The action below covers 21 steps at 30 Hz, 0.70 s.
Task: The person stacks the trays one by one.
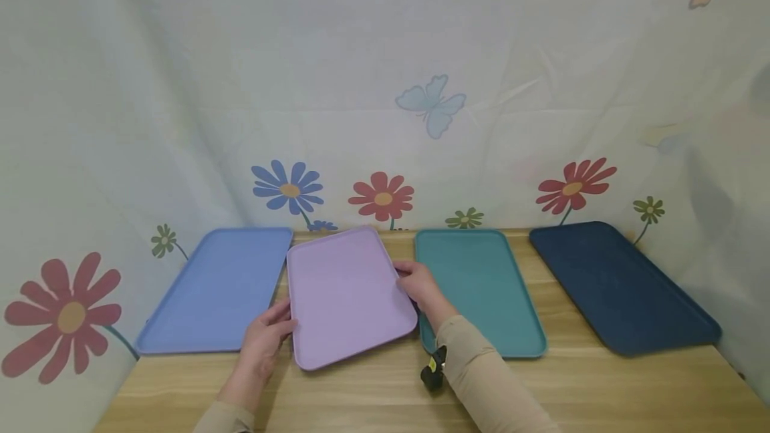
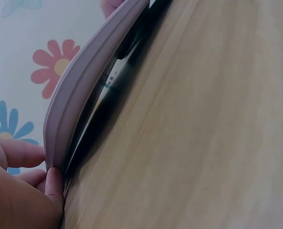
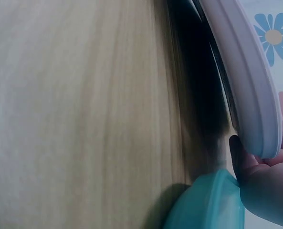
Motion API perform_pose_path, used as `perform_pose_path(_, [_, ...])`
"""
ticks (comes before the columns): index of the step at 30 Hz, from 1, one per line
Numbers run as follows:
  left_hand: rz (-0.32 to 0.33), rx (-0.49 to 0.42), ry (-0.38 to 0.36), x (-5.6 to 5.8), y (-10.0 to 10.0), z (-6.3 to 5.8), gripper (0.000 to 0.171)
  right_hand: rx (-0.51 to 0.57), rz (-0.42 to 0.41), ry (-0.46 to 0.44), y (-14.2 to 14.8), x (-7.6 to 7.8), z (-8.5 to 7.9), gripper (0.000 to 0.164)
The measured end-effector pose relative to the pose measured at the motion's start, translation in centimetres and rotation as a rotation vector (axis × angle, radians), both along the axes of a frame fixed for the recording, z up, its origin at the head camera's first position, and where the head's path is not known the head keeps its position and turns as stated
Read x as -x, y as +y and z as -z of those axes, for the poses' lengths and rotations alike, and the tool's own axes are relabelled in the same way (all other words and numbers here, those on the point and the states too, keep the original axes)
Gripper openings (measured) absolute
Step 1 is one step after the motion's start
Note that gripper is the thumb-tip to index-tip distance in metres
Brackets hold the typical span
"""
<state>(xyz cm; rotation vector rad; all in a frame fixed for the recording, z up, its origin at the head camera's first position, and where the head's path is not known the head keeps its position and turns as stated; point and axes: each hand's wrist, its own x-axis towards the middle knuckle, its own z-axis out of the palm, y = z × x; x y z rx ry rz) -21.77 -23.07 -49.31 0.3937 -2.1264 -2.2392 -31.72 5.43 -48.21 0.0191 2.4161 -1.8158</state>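
Both hands hold a lilac rectangular tray (image 1: 349, 293), turned slightly askew between the blue and teal trays. My left hand (image 1: 265, 338) grips its left edge, and my right hand (image 1: 421, 286) grips the right edge. In the left wrist view the thumb and fingers of the left hand (image 2: 19, 191) pinch the tray's rim (image 2: 69, 105). A dark gap shows between tray and tabletop there. From the right wrist, the right hand (image 3: 270, 188) is seen on the rim (image 3: 256, 95), just above the teal tray's corner (image 3: 210, 202). Part of each hand's fingers is hidden by the tray.
A blue tray (image 1: 222, 293) lies on the left, a teal tray (image 1: 481, 286) right of the lilac one, and a navy tray (image 1: 619, 286) farther right. All rest on a wooden table (image 1: 361, 399). Behind hangs a pale curtain (image 1: 337, 52) with flowers and a butterfly.
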Motion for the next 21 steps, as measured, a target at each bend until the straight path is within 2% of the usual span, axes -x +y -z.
perform_pose_path(11, [-0.035, -0.038, -0.008, 0.01, 0.07, -0.22, 0.06, 0.028, -0.003, 0.015, 0.32, -0.45, -0.35, 0.041])
perform_pose_path(21, [-0.061, -0.07, 0.011, -0.11, 0.27, -0.34, 0.059, 0.137, -0.039, 0.04, 0.97, -1.01, -0.08, 0.041])
